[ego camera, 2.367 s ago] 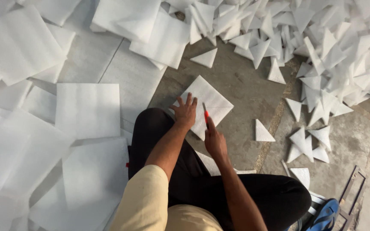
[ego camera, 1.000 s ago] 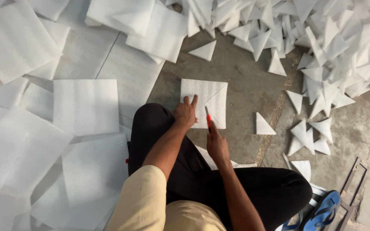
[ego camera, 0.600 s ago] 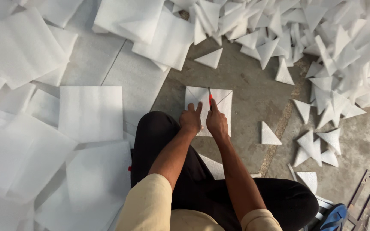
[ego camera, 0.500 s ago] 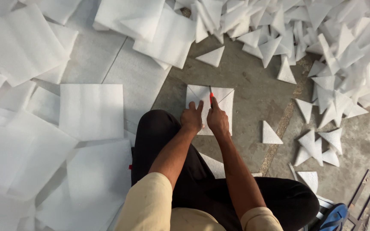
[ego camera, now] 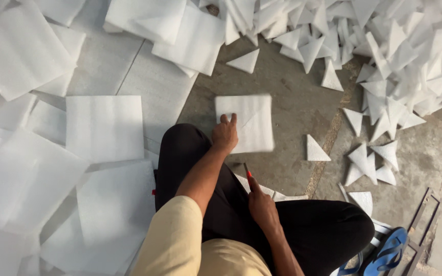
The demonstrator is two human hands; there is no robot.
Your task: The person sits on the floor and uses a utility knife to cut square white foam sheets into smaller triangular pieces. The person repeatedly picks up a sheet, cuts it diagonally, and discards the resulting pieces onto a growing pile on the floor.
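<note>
Uncut sheets: a spread of square white foam sheets (ego camera: 103,128) is lying on the floor to the left of the left hand, overlapping one another and awaiting cutting, as far as I can judge.
Left hand (ego camera: 225,135): it is pressing flat, fingers spread, on the near-left corner of the foam square (ego camera: 246,122); its grip is holding nothing, only pinning the piece down.
Foam square: it is lying on the bare floor under and just beyond the left hand, showing a diagonal line across it; whether it is cut through I cannot tell.
Right hand (ego camera: 263,207): it is sitting back over the lap, its grip closed around a red-tipped cutter (ego camera: 249,176) pointing toward the square, apart from it.
Finished pieces: a big heap of white triangles (ego camera: 384,51) is lying to the right of both hands, so much of the work looks done.
</note>
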